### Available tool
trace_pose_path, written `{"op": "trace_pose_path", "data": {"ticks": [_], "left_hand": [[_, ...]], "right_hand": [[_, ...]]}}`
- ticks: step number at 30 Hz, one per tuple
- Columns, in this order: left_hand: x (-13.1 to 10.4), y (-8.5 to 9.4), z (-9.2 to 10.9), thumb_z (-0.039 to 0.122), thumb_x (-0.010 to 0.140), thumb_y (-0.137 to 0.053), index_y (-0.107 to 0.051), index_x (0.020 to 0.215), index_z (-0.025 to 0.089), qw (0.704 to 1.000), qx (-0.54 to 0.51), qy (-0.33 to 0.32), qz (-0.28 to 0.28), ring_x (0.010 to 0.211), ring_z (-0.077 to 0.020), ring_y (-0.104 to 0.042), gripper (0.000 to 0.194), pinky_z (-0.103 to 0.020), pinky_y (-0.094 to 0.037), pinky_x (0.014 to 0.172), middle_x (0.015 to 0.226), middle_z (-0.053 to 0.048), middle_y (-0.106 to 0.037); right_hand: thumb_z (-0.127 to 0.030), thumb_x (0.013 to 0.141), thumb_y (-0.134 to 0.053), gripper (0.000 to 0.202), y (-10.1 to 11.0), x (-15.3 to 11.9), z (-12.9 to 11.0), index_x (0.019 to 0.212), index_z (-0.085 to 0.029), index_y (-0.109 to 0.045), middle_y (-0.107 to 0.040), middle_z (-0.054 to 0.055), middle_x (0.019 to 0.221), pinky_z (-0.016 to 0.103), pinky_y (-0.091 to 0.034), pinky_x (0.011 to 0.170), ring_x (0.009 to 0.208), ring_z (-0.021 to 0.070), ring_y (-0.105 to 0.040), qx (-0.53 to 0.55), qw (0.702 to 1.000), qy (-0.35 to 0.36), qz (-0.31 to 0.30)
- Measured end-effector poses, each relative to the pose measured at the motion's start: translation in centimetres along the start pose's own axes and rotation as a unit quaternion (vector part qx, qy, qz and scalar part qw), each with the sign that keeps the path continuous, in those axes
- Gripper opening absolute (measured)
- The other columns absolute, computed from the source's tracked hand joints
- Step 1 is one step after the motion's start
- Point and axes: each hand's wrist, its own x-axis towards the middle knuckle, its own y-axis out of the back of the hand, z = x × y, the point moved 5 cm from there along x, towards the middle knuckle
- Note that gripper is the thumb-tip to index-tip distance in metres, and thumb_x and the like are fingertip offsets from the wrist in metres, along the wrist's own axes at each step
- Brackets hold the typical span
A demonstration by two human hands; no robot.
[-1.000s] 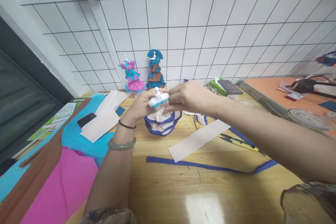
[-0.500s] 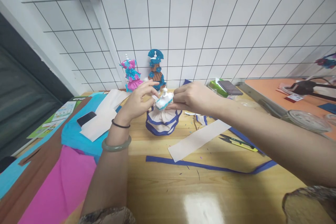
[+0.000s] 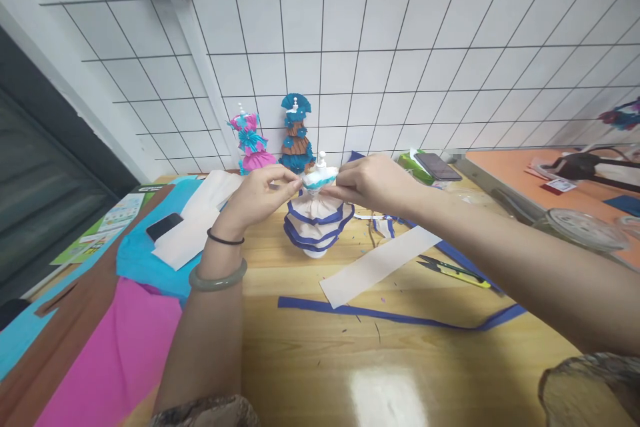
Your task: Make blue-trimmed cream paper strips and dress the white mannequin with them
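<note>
A small white dress form (image 3: 321,168) stands upright on the table, with light blue on its bodice and a tiered cream crepe-paper skirt (image 3: 319,220) edged in dark blue. At its left side, my left hand (image 3: 263,195) is closed, thumb and forefinger pinching the bodice edge. My right hand (image 3: 373,180) grips the opposite side near the waist, fingers folded together; what lies under those fingertips is hidden. A cream paper strip (image 3: 375,267) lies just right of the skirt. In front of it stretches a narrow dark blue strip (image 3: 380,315).
Two dressed forms, one pink and blue (image 3: 253,140), one teal and brown (image 3: 297,137), stand by the tiled wall. Yellow-handled thread snips (image 3: 457,271) lie at right. Blue paper (image 3: 145,260), pink paper (image 3: 120,347) and a phone (image 3: 165,227) cover the left. Another phone (image 3: 437,167) rests behind.
The dress form has gone from tilted toward me to upright and shifted slightly right, so more skirt tiers and the white base show. The left fingers have closed in on the bodice.
</note>
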Motion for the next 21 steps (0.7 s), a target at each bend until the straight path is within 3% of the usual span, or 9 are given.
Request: {"op": "trace_pose_path", "data": {"ticks": [7, 14, 17, 21], "left_hand": [[-0.4, 0.4, -0.2, 0.040, 0.079, -0.056, -0.069, 0.081, 0.017, 0.999, 0.009, 0.033, -0.002, 0.080, -0.0176, -0.061, 0.026, -0.027, -0.048, 0.069, 0.083, -0.004, -0.069], [-1.8, 1.3, 2.8, 0.036, 0.078, -0.058, -0.070, 0.075, 0.021, 0.991, 0.055, 0.023, -0.118, 0.071, -0.0144, -0.061, 0.020, -0.023, -0.046, 0.062, 0.076, -0.001, -0.069], [-2.2, 0.4, 4.0, 0.034, 0.080, -0.056, -0.071, 0.078, 0.022, 0.985, 0.061, 0.011, -0.162, 0.071, -0.0127, -0.061, 0.020, -0.022, -0.046, 0.062, 0.077, 0.001, -0.070], [-2.1, -2.2, 4.8, 0.032, 0.083, -0.052, -0.070, 0.081, 0.020, 0.973, 0.063, -0.001, -0.223, 0.069, -0.0121, -0.061, 0.022, -0.021, -0.045, 0.060, 0.075, 0.001, -0.069]], "right_hand": [[-0.054, 0.091, -0.028, 0.058, -0.5, -0.1, 0.9, 0.053, -0.016, -0.049, -0.046, 0.001, 0.054, 0.026, -0.019, 0.051, 0.050, 0.0089, -0.034, -0.014, 0.998, -0.050, -0.023], [-0.052, 0.091, -0.031, 0.057, -0.5, 0.0, 1.2, 0.052, -0.016, -0.051, -0.048, 0.002, 0.054, 0.026, -0.019, 0.052, 0.051, 0.0092, -0.035, -0.025, 0.993, -0.109, -0.044], [-0.051, 0.091, -0.031, 0.056, -0.5, 0.3, 0.9, 0.052, -0.016, -0.050, -0.049, 0.002, 0.054, 0.026, -0.019, 0.052, 0.051, 0.0092, -0.035, -0.024, 0.993, -0.107, -0.047], [-0.050, 0.091, -0.029, 0.056, -0.5, 0.6, 0.4, 0.052, -0.016, -0.051, -0.050, 0.002, 0.054, 0.026, -0.018, 0.051, 0.052, 0.0098, -0.036, -0.023, 0.993, -0.099, -0.052]]}}
